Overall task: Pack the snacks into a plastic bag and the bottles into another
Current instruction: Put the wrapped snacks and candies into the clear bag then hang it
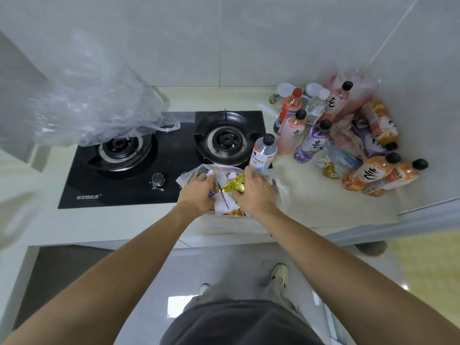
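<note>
Gathering light, crinkly snack packets [230, 188] inside a thin plastic bag [278, 181] at the surface's [311, 207] front edge; left hand [198, 192] and right hand [256, 192] both gripping them. Likely slippery, crushable: better lifting by the bag's rim.

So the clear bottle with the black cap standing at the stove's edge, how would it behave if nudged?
The clear bottle is tall and narrow and stands upright, so a push near the cap would probably tip it. It is round, so once down it would likely roll. It stands just behind the right hand working at the snack bag, so a bump seems possible.
</note>
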The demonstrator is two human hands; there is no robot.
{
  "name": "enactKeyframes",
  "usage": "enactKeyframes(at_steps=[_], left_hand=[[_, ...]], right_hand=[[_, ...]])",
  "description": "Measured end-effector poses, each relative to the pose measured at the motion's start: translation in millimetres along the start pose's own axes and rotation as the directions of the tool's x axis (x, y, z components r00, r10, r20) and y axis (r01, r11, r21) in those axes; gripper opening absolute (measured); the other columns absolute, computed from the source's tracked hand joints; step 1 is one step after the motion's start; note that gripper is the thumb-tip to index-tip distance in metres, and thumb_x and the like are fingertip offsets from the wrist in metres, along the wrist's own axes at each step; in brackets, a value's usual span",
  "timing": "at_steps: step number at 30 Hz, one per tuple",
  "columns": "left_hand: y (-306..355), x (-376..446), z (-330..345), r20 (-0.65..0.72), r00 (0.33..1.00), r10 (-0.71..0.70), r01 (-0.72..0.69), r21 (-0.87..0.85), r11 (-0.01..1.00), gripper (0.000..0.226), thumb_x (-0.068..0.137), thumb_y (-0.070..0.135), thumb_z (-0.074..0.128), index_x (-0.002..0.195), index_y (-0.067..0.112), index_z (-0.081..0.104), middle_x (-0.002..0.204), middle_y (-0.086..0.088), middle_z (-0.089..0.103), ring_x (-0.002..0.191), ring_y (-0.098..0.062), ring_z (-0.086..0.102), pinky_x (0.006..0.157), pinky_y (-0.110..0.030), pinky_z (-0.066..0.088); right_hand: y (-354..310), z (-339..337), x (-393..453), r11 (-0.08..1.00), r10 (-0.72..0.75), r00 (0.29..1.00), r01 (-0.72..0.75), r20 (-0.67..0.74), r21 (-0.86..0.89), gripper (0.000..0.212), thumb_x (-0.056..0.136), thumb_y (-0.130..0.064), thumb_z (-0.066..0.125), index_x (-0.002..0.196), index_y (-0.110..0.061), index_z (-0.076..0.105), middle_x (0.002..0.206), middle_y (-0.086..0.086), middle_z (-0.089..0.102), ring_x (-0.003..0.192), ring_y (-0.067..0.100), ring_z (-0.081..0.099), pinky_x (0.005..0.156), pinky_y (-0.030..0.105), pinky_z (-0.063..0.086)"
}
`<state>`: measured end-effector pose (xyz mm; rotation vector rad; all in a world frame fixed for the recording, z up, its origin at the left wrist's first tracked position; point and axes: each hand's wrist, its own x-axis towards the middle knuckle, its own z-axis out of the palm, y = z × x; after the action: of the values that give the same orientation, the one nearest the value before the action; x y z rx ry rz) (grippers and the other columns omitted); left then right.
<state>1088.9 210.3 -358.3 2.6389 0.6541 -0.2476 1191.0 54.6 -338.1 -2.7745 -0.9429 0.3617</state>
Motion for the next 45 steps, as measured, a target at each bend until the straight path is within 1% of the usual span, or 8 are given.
enactKeyframes(at_steps=[7, 12, 18, 23, 27, 33, 38, 45], left_hand=[[-8.6, 10.1, 9.4, -0.007, 0.994, 0.113, -0.112, 0.083, 0.990, 0.056, 0.083, 0.016, 0.066, 0.136, 0.025, 0.051, 0.130, -0.002, 0.054, 0.129, -0.026, 0.045, 0.110, -0.040, 0.038], [-7.7, 9.6, 5.0, -0.036, 0.991, 0.126, -0.122, 0.088, 0.989, 0.059, 0.081, 0.020, 0.069, 0.138, 0.023, 0.052, 0.127, -0.005, 0.051, 0.125, -0.028, 0.045, 0.106, -0.041, 0.040], [-19.0, -6.9, -7.6, -0.335, 0.942, -0.022, 0.088, 0.184, 0.979, 0.054, 0.072, 0.024, 0.077, 0.121, 0.018, 0.055, 0.117, -0.008, 0.047, 0.106, -0.030, 0.045, 0.086, -0.042, 0.045], [-22.4, -11.6, -12.4, -0.117, 0.851, -0.511, 0.493, -0.152, 0.856, 0.051, 0.082, 0.033, 0.072, 0.119, 0.009, 0.046, 0.119, -0.014, 0.055, 0.114, -0.036, 0.054, 0.091, -0.045, 0.047], [-29.0, -6.1, -9.8, 0.104, 0.788, -0.607, 0.581, -0.453, 0.676, 0.018, 0.085, 0.015, 0.059, 0.097, 0.003, 0.065, 0.092, -0.010, 0.072, 0.091, -0.033, 0.068, 0.072, -0.035, 0.053], [13.4, -12.1, -41.7, -0.101, 0.857, -0.505, 0.255, -0.768, 0.587, 0.041, 0.095, 0.033, 0.056, 0.072, -0.001, 0.062, 0.059, -0.017, 0.063, 0.054, -0.019, 0.054, 0.060, -0.037, 0.044], [54.3, -21.9, -112.2, -0.427, 0.802, -0.418, -0.143, -0.817, 0.559, 0.044, 0.096, 0.033, 0.056, 0.078, -0.006, 0.050, 0.063, -0.013, 0.042, 0.057, -0.020, 0.042, 0.054, -0.034, 0.041], [64.0, -17.8, -136.9, -0.479, 0.812, -0.333, -0.154, -0.727, 0.670, 0.039, 0.094, 0.028, 0.057, 0.077, -0.007, 0.050, 0.061, -0.023, 0.049, 0.053, -0.020, 0.046, 0.055, -0.036, 0.047]], right_hand=[[10.5, 6.4, 3.9, 0.998, 0.048, 0.999, -0.047, 0.016, -0.052, 0.067, 0.089, -0.053, 0.069, 0.137, -0.014, 0.042, 0.134, 0.014, 0.048, 0.122, 0.036, 0.052, 0.097, 0.047, 0.050], [11.9, 0.1, -3.6, 1.000, -0.012, 0.999, 0.012, -0.042, -0.016, 0.050, 0.091, -0.043, 0.067, 0.126, -0.012, 0.049, 0.126, 0.013, 0.053, 0.120, 0.035, 0.052, 0.094, 0.045, 0.051], [33.6, -18.0, -9.6, 0.986, -0.082, 0.950, 0.034, -0.303, -0.161, 0.040, 0.082, -0.023, 0.071, 0.118, -0.013, 0.057, 0.119, 0.007, 0.051, 0.108, 0.029, 0.050, 0.086, 0.042, 0.044], [60.3, -26.9, -1.6, 0.933, 0.328, 0.939, -0.306, -0.101, 0.188, 0.030, 0.091, -0.033, 0.071, 0.105, -0.011, 0.054, 0.100, 0.006, 0.058, 0.092, 0.030, 0.057, 0.072, 0.036, 0.042], [72.0, -26.1, 7.8, 0.577, 0.490, 0.849, -0.486, 0.197, 0.657, 0.027, 0.087, -0.022, 0.067, 0.066, -0.012, 0.054, 0.070, 0.009, 0.064, 0.071, 0.032, 0.065, 0.058, 0.033, 0.045], [58.0, -63.1, 0.5, 0.360, 0.371, 0.923, -0.243, 0.101, 0.901, 0.024, 0.097, -0.016, 0.063, 0.094, 0.006, 0.070, 0.064, 0.004, 0.056, 0.064, 0.017, 0.052, 0.064, 0.028, 0.045], [42.9, -121.0, 1.5, 0.305, 0.306, 0.931, 0.101, -0.198, 0.947, 0.031, 0.102, -0.016, 0.060, 0.072, -0.008, 0.058, 0.047, -0.007, 0.046, 0.045, 0.012, 0.043, 0.054, 0.028, 0.042], [53.3, -145.6, 12.8, 0.312, 0.246, 0.932, 0.186, -0.268, 0.932, 0.030, 0.098, -0.016, 0.061, 0.076, 0.004, 0.058, 0.049, 0.002, 0.047, 0.046, 0.019, 0.046, 0.063, 0.040, 0.046]])
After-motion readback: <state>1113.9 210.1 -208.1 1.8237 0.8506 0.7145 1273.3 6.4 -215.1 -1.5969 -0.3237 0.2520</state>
